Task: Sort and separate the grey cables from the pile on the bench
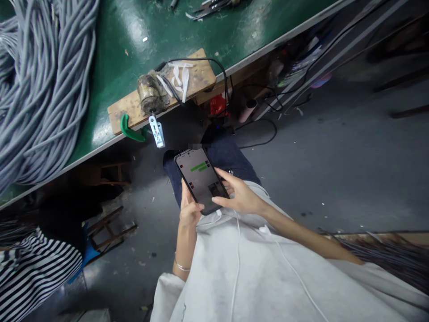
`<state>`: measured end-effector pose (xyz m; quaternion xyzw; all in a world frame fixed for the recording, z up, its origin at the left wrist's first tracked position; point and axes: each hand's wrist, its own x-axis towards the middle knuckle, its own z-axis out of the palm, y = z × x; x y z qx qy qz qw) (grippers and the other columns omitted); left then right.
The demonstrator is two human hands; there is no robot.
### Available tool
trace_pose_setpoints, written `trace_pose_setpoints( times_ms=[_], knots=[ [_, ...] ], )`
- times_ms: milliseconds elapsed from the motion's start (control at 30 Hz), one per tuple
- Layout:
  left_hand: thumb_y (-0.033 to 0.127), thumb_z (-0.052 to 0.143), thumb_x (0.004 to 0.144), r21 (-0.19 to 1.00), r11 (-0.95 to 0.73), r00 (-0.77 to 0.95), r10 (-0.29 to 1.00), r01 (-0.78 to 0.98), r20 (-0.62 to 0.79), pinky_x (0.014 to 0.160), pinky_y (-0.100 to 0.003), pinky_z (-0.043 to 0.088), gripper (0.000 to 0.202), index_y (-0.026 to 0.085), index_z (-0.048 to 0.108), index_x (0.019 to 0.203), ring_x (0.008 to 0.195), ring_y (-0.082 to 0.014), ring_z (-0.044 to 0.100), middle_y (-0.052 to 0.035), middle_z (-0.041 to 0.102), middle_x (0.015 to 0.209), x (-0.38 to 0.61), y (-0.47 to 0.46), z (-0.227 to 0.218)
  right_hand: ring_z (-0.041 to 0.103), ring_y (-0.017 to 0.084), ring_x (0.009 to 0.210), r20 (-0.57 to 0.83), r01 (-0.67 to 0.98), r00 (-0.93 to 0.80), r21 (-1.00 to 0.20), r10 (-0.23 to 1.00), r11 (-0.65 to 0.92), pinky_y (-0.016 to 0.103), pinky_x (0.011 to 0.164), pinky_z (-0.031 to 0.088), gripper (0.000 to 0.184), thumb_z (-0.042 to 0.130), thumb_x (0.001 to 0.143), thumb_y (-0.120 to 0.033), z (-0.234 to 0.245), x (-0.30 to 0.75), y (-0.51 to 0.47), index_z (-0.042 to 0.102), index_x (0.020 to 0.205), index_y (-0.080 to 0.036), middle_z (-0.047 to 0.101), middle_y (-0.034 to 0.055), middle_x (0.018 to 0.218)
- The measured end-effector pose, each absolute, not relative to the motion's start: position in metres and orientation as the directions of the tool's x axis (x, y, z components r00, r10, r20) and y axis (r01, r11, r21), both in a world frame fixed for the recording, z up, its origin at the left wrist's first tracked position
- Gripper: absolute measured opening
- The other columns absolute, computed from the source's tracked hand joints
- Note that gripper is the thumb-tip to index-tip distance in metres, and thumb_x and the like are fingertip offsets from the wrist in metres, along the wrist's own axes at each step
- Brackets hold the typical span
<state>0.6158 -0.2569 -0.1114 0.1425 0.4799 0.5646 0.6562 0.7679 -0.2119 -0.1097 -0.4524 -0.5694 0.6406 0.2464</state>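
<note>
A dark-cased smartphone (pixel 198 182) is held over my lap, its lit screen showing a chat page with green bubbles. My left hand (pixel 189 209) grips its lower left side, thumb at the bottom corner. My right hand (pixel 241 193) is at the right side, with its thumb on the lower screen and its fingers along the edge. A white earphone cord (pixel 237 250) runs down over my pale shirt, with a white plug at the phone's lower end.
A green-topped table (pixel 115 49) carries a large bundle of grey cable (pixel 50 76). At its edge, a wooden board (pixel 197 82) holds a taped cylinder (pixel 147 93), white strips and a hanging blue clip (pixel 157 132). Someone in a striped top (pixel 40 273) is at lower left.
</note>
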Motion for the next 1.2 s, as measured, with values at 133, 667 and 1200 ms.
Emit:
trace_pose_setpoints(
  times_ms=[133, 667, 1200],
  knots=[
    [0.015, 0.054, 0.043, 0.740, 0.352, -0.092, 0.870, -0.573, -0.485, 0.088, -0.036, 0.051, 0.100, 0.028, 0.037, 0.140, 0.110, -0.0278, 0.058, -0.0033, 0.065, 0.114, 0.619, -0.258, -0.111, 0.061, 0.023, 0.092, -0.168, 0.290, -0.319, -0.954, 0.933, -0.073, 0.036, 0.074, 0.055, 0.062, 0.062, 0.073, -0.039, -0.116, 0.759, -0.204, 0.052, 0.130, -0.015, 0.062, 0.0108, 0.111],
    [0.013, 0.054, 0.046, 0.750, 0.331, -0.100, 0.880, -0.573, -0.465, 0.086, -0.025, 0.050, 0.098, 0.032, 0.037, 0.141, 0.106, -0.0192, 0.060, 0.0013, 0.065, 0.118, 0.615, -0.260, -0.124, 0.058, 0.025, 0.111, -0.232, -0.033, -0.204, -0.969, 0.951, -0.244, 0.040, 0.098, 0.047, 0.059, 0.058, 0.078, -0.047, -0.120, 0.729, -0.192, 0.051, 0.126, -0.014, 0.061, 0.0114, 0.121],
    [0.049, 0.056, 0.050, 0.623, 0.471, 0.036, 0.814, -0.625, -0.579, 0.096, -0.054, 0.046, 0.061, 0.024, 0.069, 0.105, 0.112, -0.0388, 0.058, -0.0082, 0.069, 0.113, 0.607, -0.230, -0.119, 0.061, 0.019, 0.096, -0.264, 0.025, -0.295, -0.963, 0.918, -0.269, 0.033, 0.086, 0.051, 0.043, 0.047, 0.088, -0.038, -0.134, 0.744, -0.170, 0.060, 0.122, -0.015, 0.065, 0.0078, 0.109]
  ],
)
